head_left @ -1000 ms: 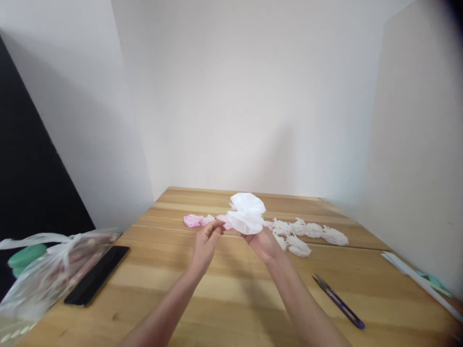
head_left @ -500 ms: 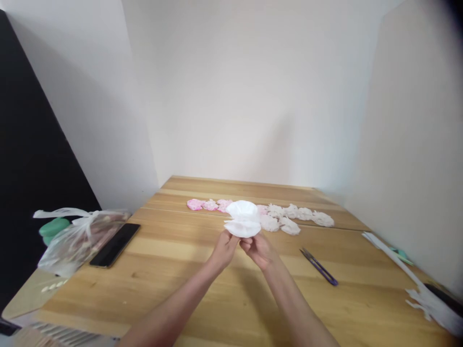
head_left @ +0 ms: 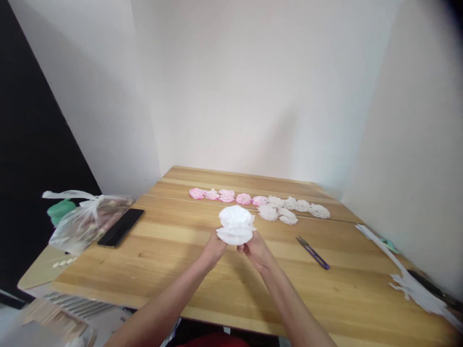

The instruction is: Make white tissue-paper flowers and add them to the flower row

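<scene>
A white paper flower (head_left: 236,225), pleated and spread into two rounded lobes, is held up over the middle of the table. My left hand (head_left: 214,248) grips it from the left side, fingers mostly hidden behind the paper. On the right, my right hand (head_left: 256,250) has its fingers curled in against the lower edge of the same flower. Behind it lie several pink crumpled paper flowers (head_left: 227,195) in a row. Several white ones (head_left: 288,216) continue that row to the right.
Purple-handled thread snips (head_left: 313,253) lie right of my hands on the wooden table (head_left: 173,279). A black phone (head_left: 121,228) rests near the left edge, beside a knotted clear plastic bag (head_left: 85,221). White paper strips (head_left: 415,289) lie along the right edge.
The view has tipped slightly downward, showing the table's front edge. The white flower's lobes look fuller and more spread; both hands still hold it, now a little farther apart.
</scene>
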The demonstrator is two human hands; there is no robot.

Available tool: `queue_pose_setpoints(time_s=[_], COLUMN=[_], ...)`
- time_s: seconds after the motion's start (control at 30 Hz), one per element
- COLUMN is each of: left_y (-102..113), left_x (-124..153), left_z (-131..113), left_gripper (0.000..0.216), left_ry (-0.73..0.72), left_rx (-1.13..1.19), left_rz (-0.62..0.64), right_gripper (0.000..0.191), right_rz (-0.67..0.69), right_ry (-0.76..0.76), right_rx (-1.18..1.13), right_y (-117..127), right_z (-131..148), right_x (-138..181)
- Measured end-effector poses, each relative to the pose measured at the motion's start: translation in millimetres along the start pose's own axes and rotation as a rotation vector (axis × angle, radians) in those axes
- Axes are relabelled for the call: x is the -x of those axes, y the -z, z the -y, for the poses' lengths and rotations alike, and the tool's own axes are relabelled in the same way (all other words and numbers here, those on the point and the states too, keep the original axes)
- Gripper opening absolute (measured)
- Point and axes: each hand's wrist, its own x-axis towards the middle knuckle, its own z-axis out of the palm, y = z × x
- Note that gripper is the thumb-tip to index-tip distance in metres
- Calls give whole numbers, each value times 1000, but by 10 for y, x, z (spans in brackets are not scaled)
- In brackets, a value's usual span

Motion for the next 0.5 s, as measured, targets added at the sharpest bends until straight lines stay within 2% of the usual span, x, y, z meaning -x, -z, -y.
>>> queue_pose_setpoints(time_s=[0.17,0.27,0.37,0.43,0.5], left_y=[-34,-22,74,167,246], left_x=[77,81,18,-62,-160], left_z=[41,58,64,70,78], left_gripper=[26,27,15,17,25], left_ry=[14,42,46,29,21], left_rx=[87,89,95,119,147], left_rz=[-20,-16,-90,-159,-177], right_gripper=[13,18,16,17,23], right_rz=[-18,-18,3,16,-17], right_ry=[28,46,61,82,200], right_rx=[87,144,216,290,547], right_y=[-30,-25,27,89,171], right_z=[-149,-141,48,261,470], right_x=[83,110,170,292,517])
